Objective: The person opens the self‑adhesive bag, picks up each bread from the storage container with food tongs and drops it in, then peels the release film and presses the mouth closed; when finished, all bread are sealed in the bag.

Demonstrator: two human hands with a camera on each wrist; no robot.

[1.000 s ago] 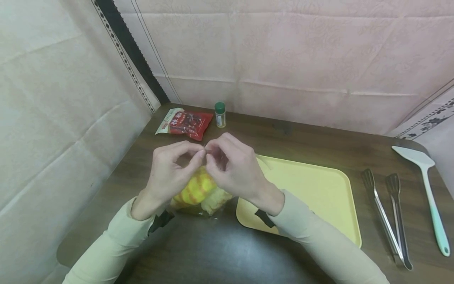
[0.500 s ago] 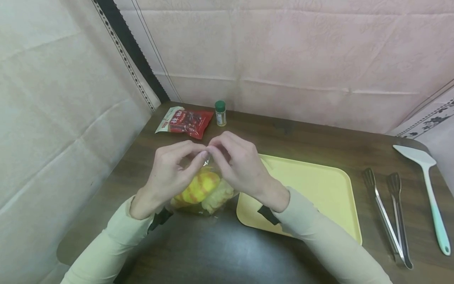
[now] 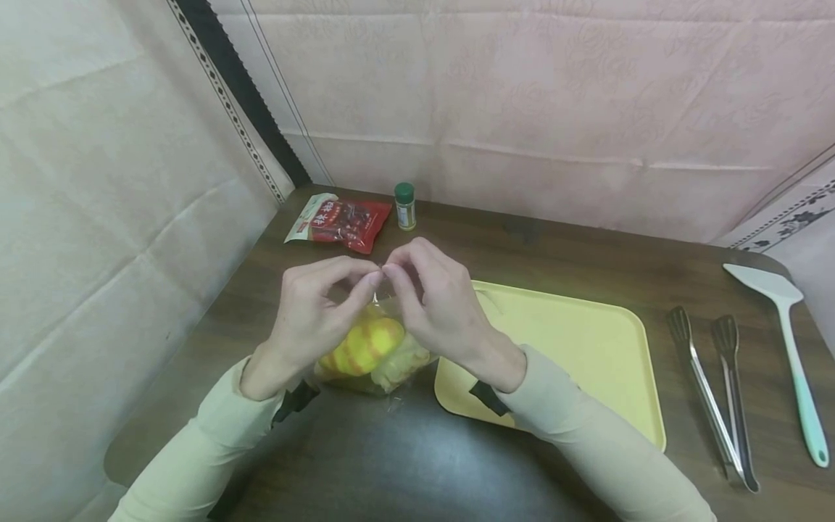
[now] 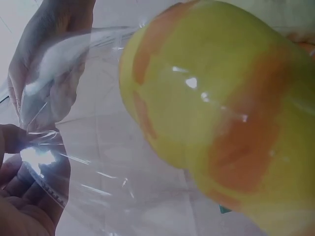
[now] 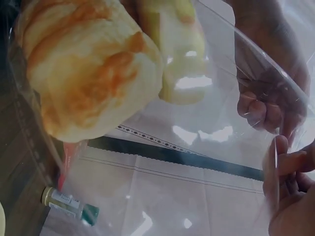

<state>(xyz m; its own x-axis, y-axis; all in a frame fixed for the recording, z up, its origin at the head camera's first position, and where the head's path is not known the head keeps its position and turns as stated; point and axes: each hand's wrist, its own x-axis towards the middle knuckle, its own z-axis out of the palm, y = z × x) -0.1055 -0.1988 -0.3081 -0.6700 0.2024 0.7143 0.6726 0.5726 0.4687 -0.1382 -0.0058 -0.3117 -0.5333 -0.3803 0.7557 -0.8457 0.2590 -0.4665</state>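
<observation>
A clear plastic bag (image 5: 221,132) hangs beneath both hands. Inside it are a yellow bread with orange stripes (image 3: 365,344) and a paler bread roll with a browned top (image 5: 96,73). My left hand (image 3: 320,308) pinches the bag's top edge between thumb and fingers. Right beside it, my right hand (image 3: 440,301) pinches the same edge, the two sets of fingertips nearly meeting. Both wrist views look through the film, which is taut and shiny with glare. From the head view, the hands hide part of the bag's upper portion.
Right of the bag lies a yellow tray (image 3: 567,348). Metal tongs (image 3: 717,406) and a spatula with a mint handle (image 3: 799,377) are farther right. A red snack packet (image 3: 346,221) and a green-capped bottle (image 3: 405,208) stand at the back, near the wall cloth (image 3: 554,94).
The fingertips of both hands shift slightly along the bag's top edge, the right hand moving a little right and then back. The bag and breads stay nearly in place.
</observation>
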